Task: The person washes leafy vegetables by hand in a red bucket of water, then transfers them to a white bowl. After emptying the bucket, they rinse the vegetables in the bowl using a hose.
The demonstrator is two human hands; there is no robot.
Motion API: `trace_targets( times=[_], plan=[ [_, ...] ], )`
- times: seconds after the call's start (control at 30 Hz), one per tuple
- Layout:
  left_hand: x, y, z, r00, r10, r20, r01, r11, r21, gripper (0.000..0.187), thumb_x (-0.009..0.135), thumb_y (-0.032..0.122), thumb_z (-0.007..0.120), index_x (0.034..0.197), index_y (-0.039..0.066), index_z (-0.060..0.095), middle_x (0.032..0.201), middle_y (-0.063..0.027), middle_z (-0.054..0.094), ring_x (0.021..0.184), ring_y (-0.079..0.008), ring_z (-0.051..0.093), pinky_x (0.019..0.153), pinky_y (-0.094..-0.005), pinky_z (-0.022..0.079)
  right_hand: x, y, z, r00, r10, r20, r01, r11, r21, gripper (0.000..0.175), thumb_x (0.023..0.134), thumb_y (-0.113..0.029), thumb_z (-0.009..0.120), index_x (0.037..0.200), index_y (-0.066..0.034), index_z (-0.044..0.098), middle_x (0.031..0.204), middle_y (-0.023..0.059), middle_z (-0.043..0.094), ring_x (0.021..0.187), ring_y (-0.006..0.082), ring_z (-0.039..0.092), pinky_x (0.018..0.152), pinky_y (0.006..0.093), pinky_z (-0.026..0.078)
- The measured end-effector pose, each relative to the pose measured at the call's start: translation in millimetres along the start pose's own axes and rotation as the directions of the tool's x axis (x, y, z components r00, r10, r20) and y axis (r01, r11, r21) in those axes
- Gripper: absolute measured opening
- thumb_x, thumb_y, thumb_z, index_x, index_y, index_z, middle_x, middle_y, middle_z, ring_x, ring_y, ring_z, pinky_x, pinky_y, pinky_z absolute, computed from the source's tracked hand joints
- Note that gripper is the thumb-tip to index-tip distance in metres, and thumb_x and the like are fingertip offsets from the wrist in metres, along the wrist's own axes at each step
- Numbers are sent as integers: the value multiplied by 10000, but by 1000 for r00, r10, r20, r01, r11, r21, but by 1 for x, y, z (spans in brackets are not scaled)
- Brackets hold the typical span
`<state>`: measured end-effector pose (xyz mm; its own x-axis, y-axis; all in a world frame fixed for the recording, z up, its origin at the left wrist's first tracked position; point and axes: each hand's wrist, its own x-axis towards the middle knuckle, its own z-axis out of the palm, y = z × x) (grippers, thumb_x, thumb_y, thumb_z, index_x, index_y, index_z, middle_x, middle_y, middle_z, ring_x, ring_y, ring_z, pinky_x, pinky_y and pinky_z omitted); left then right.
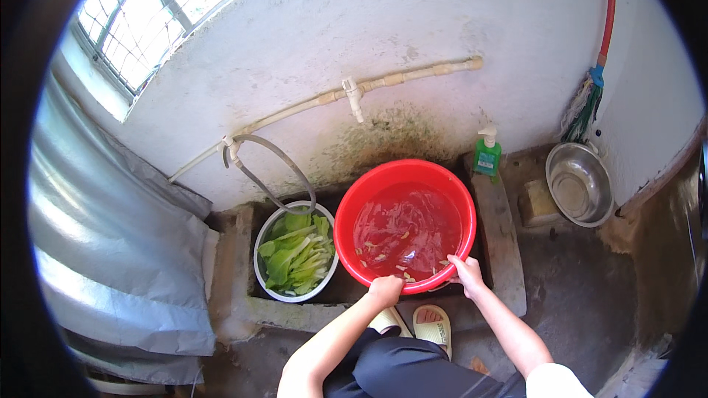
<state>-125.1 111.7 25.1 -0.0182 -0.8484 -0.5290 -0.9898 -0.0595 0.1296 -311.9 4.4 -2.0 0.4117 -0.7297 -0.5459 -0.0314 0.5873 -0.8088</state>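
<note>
A red plastic basin (344,204) holds water with small pale leaf scraps afloat near its front side. My left hand (387,289) grips the front rim, fingers curled over the edge. At the front right, my right hand (468,275) clasps the same rim, thumb on top and fingers underneath. Left of the basin, a round metal pot (259,265) is filled with green leafy vegetables (296,254). Pot and basin are both within a low concrete trough (293,314); whether the basin rests on its floor is hidden.
A grey hose (296,171) loops from a wall tap down over the pot. Another tap (352,100) juts out behind the basin. A green pump bottle (487,156) stands on the trough's right ledge. Farther right, a steel bowl (578,185) leans below a mop (581,102).
</note>
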Motion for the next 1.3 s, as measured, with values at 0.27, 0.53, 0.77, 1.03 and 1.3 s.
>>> trace_targets(
  times=[0.27,0.53,0.77,1.03,1.3],
  plan=[
    [-2,8,-17,997,78,21,-78,997,10,117,674,80,533,752,43,612,772,-150,621,753,-291,614,642,-391,499,3,6,7,977,-49,-208,64,996,65,100,698,-104,532,619,-47,553,496,17,508,379,87,435,362,221,303],
    [-11,22,-34,982,189,26,-187,980,-67,117,691,82,517,739,14,599,758,-156,613,751,-296,608,648,-394,496,-10,0,-6,980,-47,-193,63,995,76,75,707,-78,523,690,-14,558,545,53,538,364,84,424,327,199,283],
    [-8,11,-54,976,178,129,-168,982,-80,156,688,56,523,821,11,591,826,-179,601,834,-305,584,712,-397,473,-21,-32,5,973,-71,-219,80,996,35,92,704,-91,534,698,-1,550,536,67,534,345,100,443,308,198,292],
    [-6,-4,-89,983,151,110,-129,974,-184,228,681,18,488,873,34,610,848,-178,606,831,-314,585,700,-403,477,10,-58,15,988,-68,-140,73,997,31,208,795,-173,538,635,-40,530,480,39,499,316,95,413,284,206,257],
    [1,-41,-110,997,69,-23,-72,897,-436,335,667,52,536,1000,64,576,891,-176,600,903,-317,555,761,-385,443,41,-96,51,986,-123,-114,133,988,82,235,811,-209,566,939,-20,507,544,23,510,335,79,426,279,194,288]
  ],
)
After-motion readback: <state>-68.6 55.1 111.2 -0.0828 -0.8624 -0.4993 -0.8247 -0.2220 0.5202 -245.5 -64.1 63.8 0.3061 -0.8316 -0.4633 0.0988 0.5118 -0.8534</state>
